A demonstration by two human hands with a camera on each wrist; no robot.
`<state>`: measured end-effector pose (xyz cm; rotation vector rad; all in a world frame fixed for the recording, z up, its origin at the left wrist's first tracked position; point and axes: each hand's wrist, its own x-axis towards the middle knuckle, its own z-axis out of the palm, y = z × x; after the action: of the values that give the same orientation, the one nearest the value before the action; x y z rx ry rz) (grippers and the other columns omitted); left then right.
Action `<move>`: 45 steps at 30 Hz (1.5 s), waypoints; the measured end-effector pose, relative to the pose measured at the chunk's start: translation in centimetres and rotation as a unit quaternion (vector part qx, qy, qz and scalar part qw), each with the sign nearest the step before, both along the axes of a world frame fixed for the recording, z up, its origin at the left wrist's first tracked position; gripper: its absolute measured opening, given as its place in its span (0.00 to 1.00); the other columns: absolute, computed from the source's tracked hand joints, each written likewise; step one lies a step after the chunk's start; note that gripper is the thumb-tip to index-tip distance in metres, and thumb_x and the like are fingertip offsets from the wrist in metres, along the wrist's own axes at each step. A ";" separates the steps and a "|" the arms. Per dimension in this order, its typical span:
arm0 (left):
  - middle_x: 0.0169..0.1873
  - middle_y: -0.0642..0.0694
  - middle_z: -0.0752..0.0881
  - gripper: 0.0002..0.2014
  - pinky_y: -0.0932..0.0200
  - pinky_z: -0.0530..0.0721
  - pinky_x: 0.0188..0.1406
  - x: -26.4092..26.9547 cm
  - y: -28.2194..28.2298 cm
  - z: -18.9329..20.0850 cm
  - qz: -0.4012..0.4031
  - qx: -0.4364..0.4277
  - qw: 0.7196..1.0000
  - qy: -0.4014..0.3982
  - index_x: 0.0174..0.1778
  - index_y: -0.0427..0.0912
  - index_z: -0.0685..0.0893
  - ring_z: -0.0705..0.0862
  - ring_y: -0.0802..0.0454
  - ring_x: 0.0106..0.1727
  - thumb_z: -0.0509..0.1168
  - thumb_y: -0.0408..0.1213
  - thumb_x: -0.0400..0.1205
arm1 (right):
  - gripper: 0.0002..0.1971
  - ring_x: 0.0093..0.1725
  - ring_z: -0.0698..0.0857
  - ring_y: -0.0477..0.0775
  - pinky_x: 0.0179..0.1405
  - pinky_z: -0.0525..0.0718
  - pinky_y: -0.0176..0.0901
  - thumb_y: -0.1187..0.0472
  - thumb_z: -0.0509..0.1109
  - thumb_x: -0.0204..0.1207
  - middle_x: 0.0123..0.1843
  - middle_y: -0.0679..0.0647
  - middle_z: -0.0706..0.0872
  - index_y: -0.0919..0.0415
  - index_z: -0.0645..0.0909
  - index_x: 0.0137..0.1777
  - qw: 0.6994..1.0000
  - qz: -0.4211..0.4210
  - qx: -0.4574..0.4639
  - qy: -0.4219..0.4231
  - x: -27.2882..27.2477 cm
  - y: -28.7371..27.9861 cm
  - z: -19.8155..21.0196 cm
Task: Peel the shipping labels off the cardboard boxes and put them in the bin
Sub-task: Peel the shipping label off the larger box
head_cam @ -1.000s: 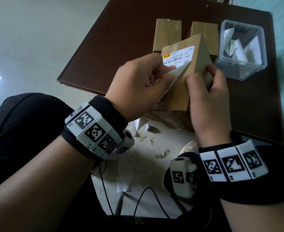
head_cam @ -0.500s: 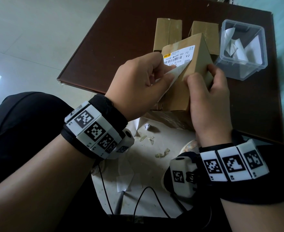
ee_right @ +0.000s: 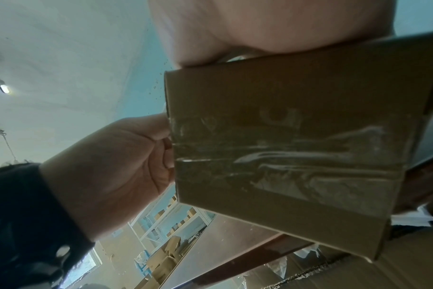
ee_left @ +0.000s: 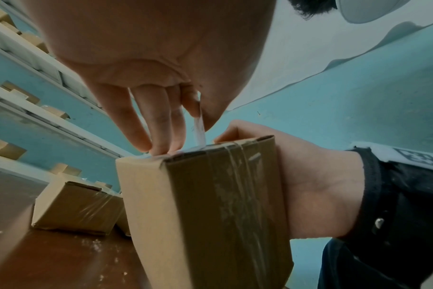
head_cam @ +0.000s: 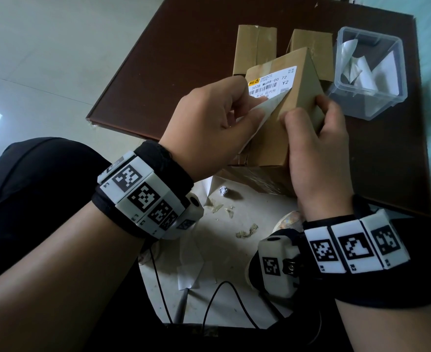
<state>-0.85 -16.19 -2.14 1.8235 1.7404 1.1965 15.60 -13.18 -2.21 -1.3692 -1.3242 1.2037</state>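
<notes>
A brown cardboard box (head_cam: 290,97) stands tilted at the near edge of the dark table (head_cam: 184,47). A white shipping label (head_cam: 273,83) with a barcode is partly peeled from its top face, its loose lower part curled back. My left hand (head_cam: 245,110) pinches that loose flap between thumb and fingers; the flap (ee_left: 199,129) shows edge-on in the left wrist view. My right hand (head_cam: 308,115) grips the box's right side and holds it steady. The taped end of the box (ee_right: 297,146) fills the right wrist view.
Two more cardboard boxes (head_cam: 256,49) (head_cam: 316,47) stand behind the held one. A clear plastic bin (head_cam: 369,72) with several peeled labels stands at the table's right. Paper scraps and a cable (head_cam: 214,301) lie on the floor between my knees.
The left hand has drawn the peeled flap slightly further up the label. The box and right hand have barely moved.
</notes>
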 end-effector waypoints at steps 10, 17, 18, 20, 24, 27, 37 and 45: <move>0.39 0.40 0.90 0.17 0.38 0.85 0.38 -0.1 -0.1 0.3 -0.006 -0.013 1.000 -0.002 0.35 0.42 0.74 0.90 0.36 0.53 0.67 0.49 0.83 | 0.29 0.59 0.88 0.40 0.43 0.86 0.27 0.52 0.71 0.85 0.68 0.43 0.85 0.49 0.70 0.85 1.000 -0.003 -0.007 -0.009 0.1 -0.1 0.0; 0.39 0.41 0.91 0.16 0.40 0.84 0.35 0.0 -0.3 0.4 0.002 -0.010 1.000 -0.003 0.34 0.45 0.75 0.91 0.40 0.50 0.68 0.49 0.83 | 0.34 0.57 0.88 0.36 0.43 0.86 0.26 0.46 0.70 0.79 0.69 0.43 0.85 0.49 0.71 0.85 1.000 -0.001 -0.007 -0.013 0.0 -0.1 0.1; 0.40 0.40 0.92 0.17 0.40 0.84 0.35 0.0 -0.3 0.3 0.001 -0.010 1.000 -0.003 0.34 0.43 0.76 0.91 0.40 0.50 0.68 0.49 0.83 | 0.34 0.57 0.88 0.36 0.43 0.86 0.26 0.46 0.70 0.78 0.68 0.42 0.85 0.48 0.71 0.85 1.000 0.001 -0.008 -0.012 0.0 -0.1 0.1; 0.41 0.39 0.92 0.18 0.40 0.84 0.35 0.0 -0.3 0.3 -0.002 -0.010 1.000 -0.003 0.35 0.41 0.77 0.91 0.39 0.48 0.67 0.49 0.83 | 0.36 0.58 0.88 0.37 0.43 0.86 0.27 0.44 0.69 0.75 0.69 0.42 0.85 0.47 0.70 0.85 1.000 0.003 -0.009 -0.014 -0.1 -0.1 0.2; 0.48 0.48 0.93 0.14 0.46 0.83 0.34 -0.1 -0.2 0.4 -0.009 -0.007 1.000 0.008 0.35 0.47 0.78 0.90 0.53 0.43 0.68 0.47 0.85 | 0.37 0.60 0.88 0.40 0.44 0.87 0.28 0.44 0.69 0.76 0.70 0.44 0.84 0.48 0.69 0.86 1.000 0.006 -0.010 -0.009 0.0 -0.1 0.2; 0.56 0.55 0.92 0.17 0.68 0.73 0.33 -0.3 0.0 0.5 -0.018 0.002 1.000 0.022 0.31 0.49 0.75 0.82 0.71 0.35 0.68 0.42 0.86 | 0.37 0.61 0.88 0.41 0.44 0.87 0.27 0.44 0.70 0.75 0.71 0.45 0.84 0.48 0.69 0.86 1.000 0.008 -0.011 -0.008 0.0 -0.1 0.1; 0.59 0.53 0.92 0.18 0.57 0.83 0.39 -0.7 0.3 0.1 -0.036 0.028 0.998 0.039 0.30 0.45 0.79 0.88 0.61 0.46 0.66 0.42 0.88 | 0.35 0.61 0.87 0.41 0.44 0.86 0.26 0.47 0.71 0.78 0.71 0.45 0.83 0.49 0.69 0.86 1.000 0.005 -0.007 0.002 0.0 0.0 0.0; 0.44 0.44 0.92 0.21 0.58 0.77 0.32 -0.9 0.4 0.0 -0.030 -0.001 0.999 0.041 0.35 0.34 0.84 0.83 0.64 0.36 0.64 0.46 0.88 | 0.32 0.62 0.86 0.41 0.44 0.86 0.26 0.50 0.72 0.84 0.70 0.43 0.83 0.49 0.68 0.87 1.000 0.003 -0.007 -0.007 0.1 0.0 -0.1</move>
<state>-1.72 -15.78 -2.19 1.9342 1.7167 1.1104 15.70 -13.18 -2.33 -1.3862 -1.3337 1.2111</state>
